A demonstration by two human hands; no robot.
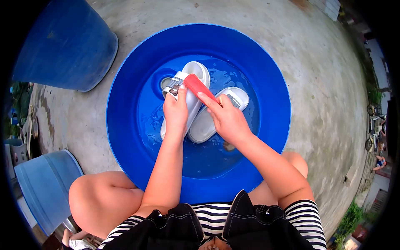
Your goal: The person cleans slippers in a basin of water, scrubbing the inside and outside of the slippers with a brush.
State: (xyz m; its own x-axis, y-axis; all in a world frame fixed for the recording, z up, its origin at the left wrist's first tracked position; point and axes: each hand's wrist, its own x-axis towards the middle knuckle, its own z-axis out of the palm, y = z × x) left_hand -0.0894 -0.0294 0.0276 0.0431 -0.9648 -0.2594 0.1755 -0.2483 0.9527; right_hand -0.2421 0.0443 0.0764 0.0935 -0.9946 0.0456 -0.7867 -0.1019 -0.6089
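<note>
In the middle of the head view a white slide sandal (192,104) is tilted over the water in a blue basin (125,108). My left hand (176,111) is closed on its strap, which carries a small brown bear decoration. My right hand (230,121) grips a red brush (199,88) whose head rests against that sandal near the strap; its bristles are hidden. A second white slide sandal (203,125) lies in the shallow water to the right, partly under my right hand and the brush.
A large blue tub (68,46) stands at the upper left, and a lighter blue barrel (50,183) at the lower left. Concrete ground (321,91) surrounds the basin. My bare knees flank its near edge. Parked motorbikes (371,129) and a distant person (379,162) appear at far right.
</note>
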